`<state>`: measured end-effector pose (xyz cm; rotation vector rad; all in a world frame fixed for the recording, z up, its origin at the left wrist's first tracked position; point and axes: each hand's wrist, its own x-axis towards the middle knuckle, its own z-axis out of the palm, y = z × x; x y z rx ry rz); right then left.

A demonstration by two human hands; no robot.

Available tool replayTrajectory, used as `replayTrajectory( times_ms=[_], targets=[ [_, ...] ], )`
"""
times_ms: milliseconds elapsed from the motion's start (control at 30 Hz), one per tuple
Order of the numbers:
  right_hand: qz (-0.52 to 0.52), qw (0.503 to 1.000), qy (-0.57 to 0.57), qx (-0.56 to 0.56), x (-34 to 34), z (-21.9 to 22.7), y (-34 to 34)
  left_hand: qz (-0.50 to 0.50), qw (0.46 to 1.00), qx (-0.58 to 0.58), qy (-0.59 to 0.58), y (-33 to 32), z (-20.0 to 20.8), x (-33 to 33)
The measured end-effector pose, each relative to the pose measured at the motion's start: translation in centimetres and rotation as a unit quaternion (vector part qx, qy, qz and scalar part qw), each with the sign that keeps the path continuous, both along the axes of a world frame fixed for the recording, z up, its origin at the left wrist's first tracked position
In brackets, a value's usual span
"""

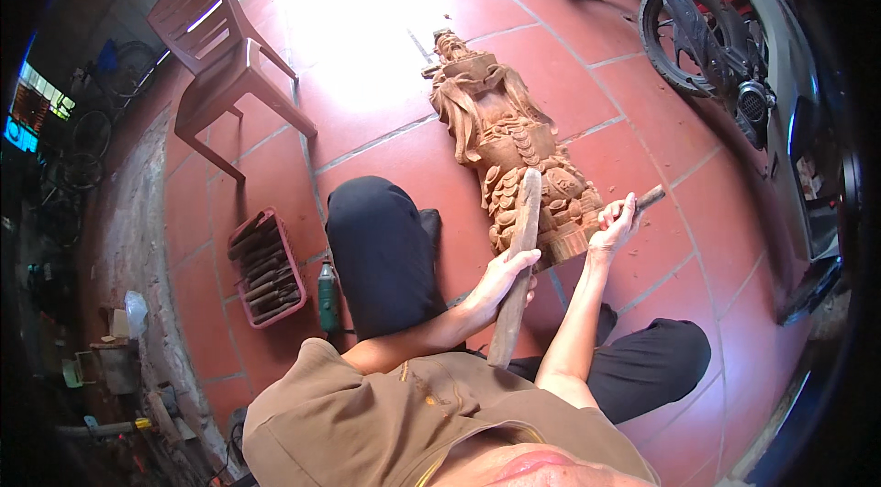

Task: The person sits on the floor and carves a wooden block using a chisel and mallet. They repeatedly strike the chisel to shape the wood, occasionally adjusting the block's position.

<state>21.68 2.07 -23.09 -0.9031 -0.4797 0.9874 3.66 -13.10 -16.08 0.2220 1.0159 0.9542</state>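
Note:
A carved wooden statue (496,124) of a robed figure lies on its back on the tiled floor, its head away from me and its base close to my hands. My left hand (505,279) is closed around a long, flat wooden club (526,221), which slants up in front of the statue's lower part. Beside the base on the right, my right hand (617,224) grips a carving chisel (651,198). Its dark wooden handle sticks out past the fist; the blade is not visible.
To the left, a pink basket (300,268) holds several wooden-handled chisels, with a green power tool (328,296) next to it. A brown plastic chair (220,74) stands farther off. A motorbike (725,55) is parked at the right. Wood chips dot the floor.

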Motion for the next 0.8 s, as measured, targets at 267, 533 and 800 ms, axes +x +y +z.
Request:
replayTrajectory(
  times_ms=[267,533,800],
  targets=[
    [-0.056,0.997,-0.059,-0.014,-0.6,-0.6,0.8,-0.011,1.0,0.01,-0.001,0.3,-0.1,-0.3],
    [-0.086,0.982,-0.16,-0.047,-0.1,0.7,-0.8,-0.002,1.0,0.023,-0.005,0.2,-0.3,-1.0],
    [-0.074,0.995,-0.069,0.016,-1.9,0.3,0.2,-0.015,0.999,0.027,-0.012,0.0,0.2,-0.4]
  ],
)
